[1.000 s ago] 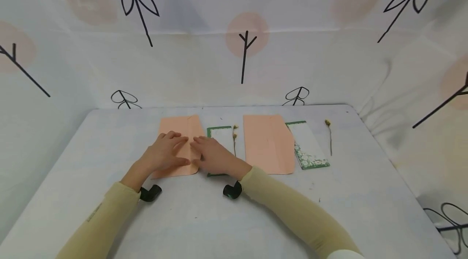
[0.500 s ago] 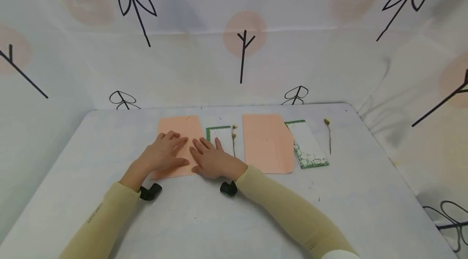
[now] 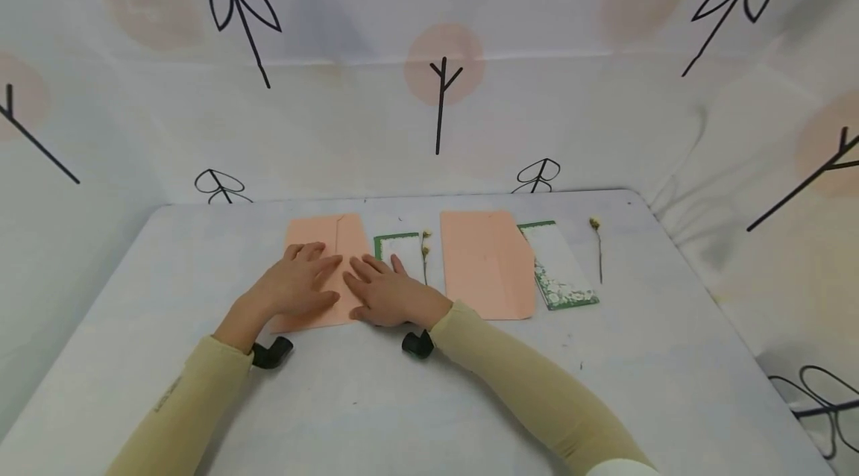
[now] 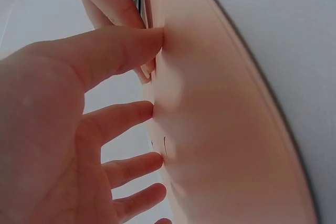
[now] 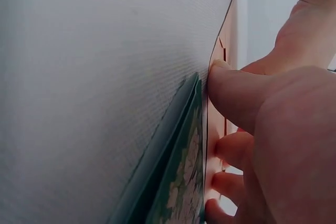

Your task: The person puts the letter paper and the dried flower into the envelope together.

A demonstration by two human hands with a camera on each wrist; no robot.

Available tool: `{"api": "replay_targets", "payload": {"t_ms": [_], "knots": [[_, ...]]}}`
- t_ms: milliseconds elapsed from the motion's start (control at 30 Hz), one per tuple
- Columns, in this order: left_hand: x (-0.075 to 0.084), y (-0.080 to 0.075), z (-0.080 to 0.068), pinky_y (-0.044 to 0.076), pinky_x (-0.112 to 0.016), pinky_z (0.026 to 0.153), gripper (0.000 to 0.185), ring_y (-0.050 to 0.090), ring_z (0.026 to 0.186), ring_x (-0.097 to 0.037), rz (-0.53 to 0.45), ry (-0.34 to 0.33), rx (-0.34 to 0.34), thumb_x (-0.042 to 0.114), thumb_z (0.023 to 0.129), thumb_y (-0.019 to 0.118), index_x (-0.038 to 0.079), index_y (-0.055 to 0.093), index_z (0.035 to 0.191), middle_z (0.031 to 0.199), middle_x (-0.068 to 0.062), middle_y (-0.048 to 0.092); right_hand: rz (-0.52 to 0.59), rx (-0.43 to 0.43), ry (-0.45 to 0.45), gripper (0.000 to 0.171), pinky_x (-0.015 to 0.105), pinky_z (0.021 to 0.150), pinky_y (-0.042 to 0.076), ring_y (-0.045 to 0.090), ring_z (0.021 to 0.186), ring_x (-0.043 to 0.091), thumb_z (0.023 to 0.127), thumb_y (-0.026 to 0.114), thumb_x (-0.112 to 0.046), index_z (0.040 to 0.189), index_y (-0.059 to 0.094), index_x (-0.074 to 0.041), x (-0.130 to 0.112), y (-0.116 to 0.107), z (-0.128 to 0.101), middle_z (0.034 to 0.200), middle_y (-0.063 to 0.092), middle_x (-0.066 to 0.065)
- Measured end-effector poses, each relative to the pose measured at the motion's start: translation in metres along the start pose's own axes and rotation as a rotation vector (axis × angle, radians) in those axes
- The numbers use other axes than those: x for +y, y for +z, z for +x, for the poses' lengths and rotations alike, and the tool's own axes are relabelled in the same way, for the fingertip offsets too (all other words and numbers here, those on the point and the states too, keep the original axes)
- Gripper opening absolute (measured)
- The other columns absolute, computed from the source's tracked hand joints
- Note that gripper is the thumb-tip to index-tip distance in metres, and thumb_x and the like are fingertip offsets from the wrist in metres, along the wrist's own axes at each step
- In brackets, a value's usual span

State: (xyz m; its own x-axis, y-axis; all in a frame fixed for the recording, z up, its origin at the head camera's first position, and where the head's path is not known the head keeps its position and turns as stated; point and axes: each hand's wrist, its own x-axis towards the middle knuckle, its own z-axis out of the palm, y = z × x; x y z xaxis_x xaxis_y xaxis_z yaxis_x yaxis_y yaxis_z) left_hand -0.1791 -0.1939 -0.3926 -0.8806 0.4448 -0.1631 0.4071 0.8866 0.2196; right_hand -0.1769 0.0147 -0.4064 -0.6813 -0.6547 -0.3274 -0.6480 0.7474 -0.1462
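While we have the left hand (image 3: pixel 295 285) on the left envelope (image 3: pixel 350 233), fingers spread and tips touching the paper, the right hand (image 3: pixel 394 297) touches its right side, fingers extended; neither grips. That envelope lies on the table (image 3: pixel 376 409), left of the second envelope (image 3: pixel 486 263). Between them we see a green-edged card (image 3: pixel 399 245), partly behind the right hand, plus a dried flower (image 3: pixel 425 251). Further right: second card (image 3: pixel 560 271) at that envelope's right edge, then second flower (image 3: pixel 595 225).
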Motion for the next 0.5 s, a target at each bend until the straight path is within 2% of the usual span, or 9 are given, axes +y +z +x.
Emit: {"api": "replay_targets", "payload": {"t_ms": [133, 300, 500], "knots": [[-0.0018, 0.0017, 0.0006, 0.039, -0.064, 0.097, 0.061, 0.028, 0.135, -0.052, 0.017, 0.004, 0.014, 0.036, 0.095, 0.064, 0.008, 0.047, 0.147, 0.152, -0.027, 0.033, -0.007, -0.002, 0.005, 0.071, 0.055, 0.117, 0.003, -0.003, 0.151, 0.019, 0.102, 0.042, -0.055, 0.16, 0.015, -0.023, -0.0001, -0.0005, 0.0006, 0.166, 0.001, -0.001], [0.0016, 0.0017, 0.0016, 0.041, -0.061, 0.096, 0.053, 0.036, 0.132, -0.048, 0.089, 0.001, 0.085, 0.037, 0.095, 0.063, 0.011, 0.055, 0.14, 0.147, -0.023, 0.042, -0.009, 0.004, 0.007, 0.072, 0.054, 0.117, 0.004, -0.002, 0.152, 0.019, 0.101, 0.044, -0.056, 0.16, 0.017, -0.024, -0.0001, -0.0007, 0.0012, 0.166, 0.003, 0.0], [0.0027, 0.0019, 0.0045, 0.05, -0.054, 0.085, 0.041, 0.046, 0.125, -0.038, 0.186, -0.015, 0.156, 0.04, 0.096, 0.064, 0.017, 0.064, 0.129, 0.139, -0.015, 0.051, -0.013, 0.005, 0.0, 0.072, 0.053, 0.117, 0.007, 0.0, 0.152, 0.02, 0.101, 0.043, -0.056, 0.16, 0.017, -0.024, 0.0007, -0.001, 0.0021, 0.166, 0.004, 0.0]]}}
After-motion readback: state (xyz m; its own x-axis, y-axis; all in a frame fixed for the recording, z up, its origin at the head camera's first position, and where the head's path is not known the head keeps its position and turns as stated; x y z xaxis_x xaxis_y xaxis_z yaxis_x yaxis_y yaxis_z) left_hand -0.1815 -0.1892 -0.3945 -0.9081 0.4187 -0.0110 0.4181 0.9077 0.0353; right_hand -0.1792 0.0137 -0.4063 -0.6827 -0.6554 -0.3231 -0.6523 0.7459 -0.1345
